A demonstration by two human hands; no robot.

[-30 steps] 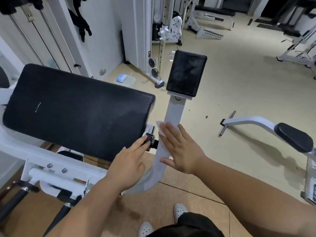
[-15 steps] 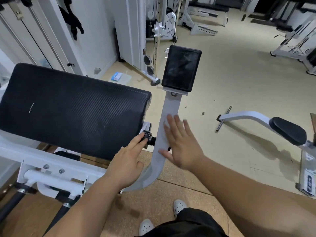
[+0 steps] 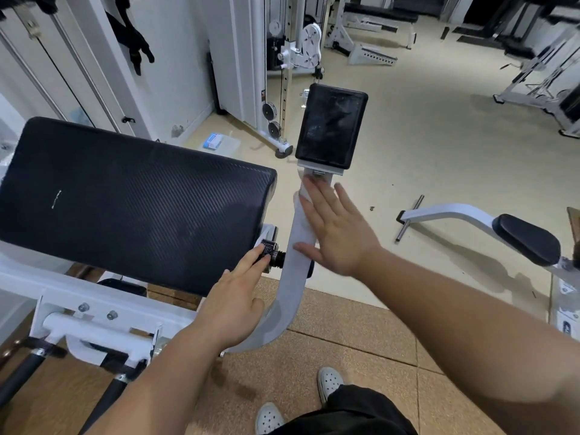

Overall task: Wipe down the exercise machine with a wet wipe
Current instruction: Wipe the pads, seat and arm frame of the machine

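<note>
The exercise machine has a large black pad (image 3: 125, 196) on a white frame and a white curved arm (image 3: 292, 277) that rises to a small black pad (image 3: 331, 127). My right hand (image 3: 335, 227) lies flat with straight fingers on the upper part of this arm and presses a white wet wipe (image 3: 303, 196) against it, just below the small pad. Most of the wipe is hidden under my fingers. My left hand (image 3: 232, 299) rests lower on the arm, and its fingertips touch a black adjustment knob (image 3: 271, 251).
A second white arm with a black pad (image 3: 527, 238) stands to the right. On the floor behind lies a wipes packet (image 3: 213, 141). White cable machines (image 3: 292, 58) and benches stand further back. My white shoes (image 3: 328, 383) are on brown cork tiles.
My right hand has slid the wipe up the white arm, from beside the knob to just under the small pad. My left hand has stayed at the knob.
</note>
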